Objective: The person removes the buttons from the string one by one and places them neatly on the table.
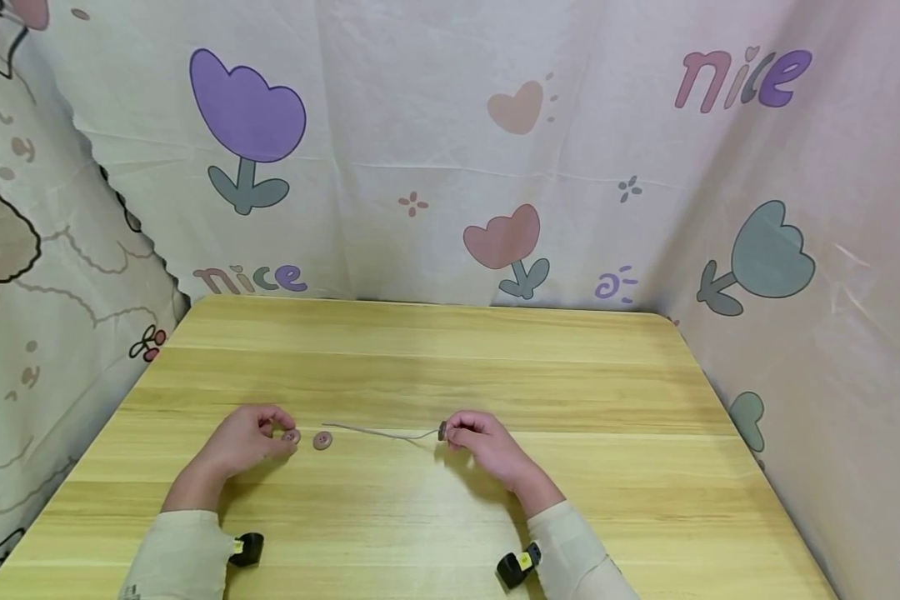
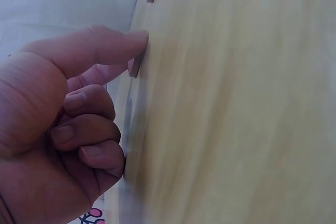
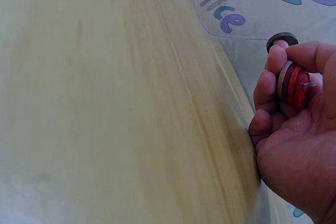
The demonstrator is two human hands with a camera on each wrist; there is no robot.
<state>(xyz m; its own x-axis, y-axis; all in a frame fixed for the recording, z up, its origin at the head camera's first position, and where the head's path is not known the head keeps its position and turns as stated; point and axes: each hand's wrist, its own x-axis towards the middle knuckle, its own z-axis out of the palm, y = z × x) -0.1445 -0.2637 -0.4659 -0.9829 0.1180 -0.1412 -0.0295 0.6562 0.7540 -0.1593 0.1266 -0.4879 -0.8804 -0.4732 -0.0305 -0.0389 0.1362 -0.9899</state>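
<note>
At the left of the table, my left hand (image 1: 243,437) holds a brownish-pink button (image 1: 291,436) between thumb and index finger, low at the tabletop. Its other fingers curl toward the palm in the left wrist view. A second button (image 1: 322,440) of the same colour lies flat just to the right, apart from the fingers. My right hand (image 1: 487,446) pinches a dark button (image 3: 282,40) with a thin cord (image 1: 375,432) running from it leftward. Within those curled fingers sits a stack of red and brown buttons (image 3: 295,85), partly hidden.
The wooden table (image 1: 450,358) has rounded far corners. A patterned cloth (image 1: 420,125) hangs behind it and at both sides. Each sleeved wrist carries a small black camera, the left one (image 1: 247,550) and the right one (image 1: 517,567).
</note>
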